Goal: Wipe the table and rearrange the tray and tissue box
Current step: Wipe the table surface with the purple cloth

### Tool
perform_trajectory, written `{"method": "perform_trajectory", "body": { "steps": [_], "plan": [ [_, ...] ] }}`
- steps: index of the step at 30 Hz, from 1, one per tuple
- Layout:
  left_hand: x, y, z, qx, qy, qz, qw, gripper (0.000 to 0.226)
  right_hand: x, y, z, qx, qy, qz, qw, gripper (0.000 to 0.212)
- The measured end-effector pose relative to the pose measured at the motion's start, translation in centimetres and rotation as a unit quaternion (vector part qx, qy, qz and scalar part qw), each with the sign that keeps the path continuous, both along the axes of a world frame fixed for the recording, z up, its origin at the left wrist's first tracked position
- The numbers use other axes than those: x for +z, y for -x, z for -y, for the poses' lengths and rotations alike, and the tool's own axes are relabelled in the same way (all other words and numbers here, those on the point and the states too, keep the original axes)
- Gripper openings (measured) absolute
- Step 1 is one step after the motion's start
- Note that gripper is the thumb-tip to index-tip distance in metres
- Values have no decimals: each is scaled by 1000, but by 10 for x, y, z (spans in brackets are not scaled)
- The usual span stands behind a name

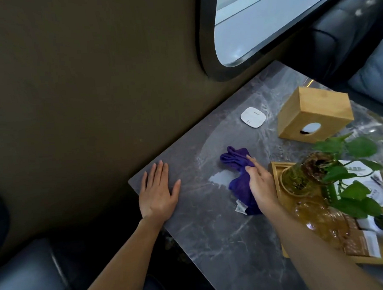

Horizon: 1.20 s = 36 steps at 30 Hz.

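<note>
A grey marble table [212,228] runs from the wall toward the right. My right hand [260,184] presses on a crumpled purple cloth [238,164] near the table's middle, fingers curled over it. My left hand [158,192] lies flat and open on the table's left corner. A wooden tissue box [304,108] stands at the back right, its oval opening facing me. A wooden tray [276,180] sits to the right of the cloth, holding a glass vase with a green plant [351,169], a glass teapot [319,222] and printed cards.
A small white square device [253,117] lies on the table left of the tissue box. A dark olive wall and a rounded window [257,24] border the table's far side. Dark seats sit at lower left and upper right, with a blue cushion [375,79].
</note>
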State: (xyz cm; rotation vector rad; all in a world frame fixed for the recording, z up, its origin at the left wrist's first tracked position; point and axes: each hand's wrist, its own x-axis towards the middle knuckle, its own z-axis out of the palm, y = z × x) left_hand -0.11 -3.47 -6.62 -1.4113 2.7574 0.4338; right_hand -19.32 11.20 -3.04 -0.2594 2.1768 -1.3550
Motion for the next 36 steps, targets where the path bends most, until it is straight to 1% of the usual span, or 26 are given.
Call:
{"method": "perform_trajectory", "body": {
  "steps": [2, 4, 8, 9, 11, 13, 17, 18, 19, 21, 25, 27, 29, 30, 31, 33, 35, 36],
  "plan": [
    [-1, 0, 0, 0, -4, -5, 1000, 67, -5, -7, 4, 35, -1, -23, 999, 36],
    [0, 0, 2, 4, -12, -20, 1000, 56, -11, -13, 9, 73, -15, -70, 995, 34],
    [1, -1, 3, 6, -14, -52, 999, 49, -19, -34, 17, 177, -28, -170, 969, 29],
    [0, -1, 4, 7, -16, -63, 998, 48, -20, -41, 17, 210, -32, -206, 955, 31],
    [-1, -3, 4, 16, -21, -93, 995, 47, -24, -55, 16, 278, -56, -300, 911, 40],
    [-2, -4, 4, 25, -24, -119, 992, 46, -26, -68, 15, 324, -83, -371, 866, 41],
    [-2, -4, 3, 32, -26, -129, 991, 48, -29, -89, 11, 408, -106, -436, 795, 42],
    [-1, -4, 3, 32, -28, -133, 990, 50, -30, -92, 9, 423, -99, -438, 787, 45],
    [-1, -4, 2, 34, -30, -140, 989, 50, -31, -97, 6, 430, -82, -431, 789, 49],
    [-1, -6, 2, 41, -33, -153, 987, 47, -32, -107, 1, 419, -37, -401, 814, 54],
    [-4, -7, 6, 54, -39, -187, 980, 47, -37, -121, -9, 404, 17, -337, 850, 46],
    [-5, -6, 7, 47, -37, -183, 981, 47, -31, -118, -14, 391, 66, -247, 884, 43],
    [-5, -6, 7, 39, -32, -168, 984, 48, -17, -108, -17, 354, 89, -136, 921, 42],
    [-5, -6, 6, 37, -31, -160, 986, 48, -7, -100, -16, 325, 95, -111, 934, 42],
    [-4, -6, 6, 38, -30, -152, 987, 48, 2, -88, -14, 290, 100, -117, 945, 42],
    [-2, -6, 5, 41, -27, -141, 989, 49, 16, -58, -8, 242, 91, -173, 950, 46],
    [-2, -6, 4, 35, -27, -143, 989, 49, 22, -25, -3, 223, 42, -205, 952, 57],
    [-1, -6, 3, 33, -28, -143, 989, 49, 23, -9, -2, 221, -3, -199, 955, 65]
  ]
}}
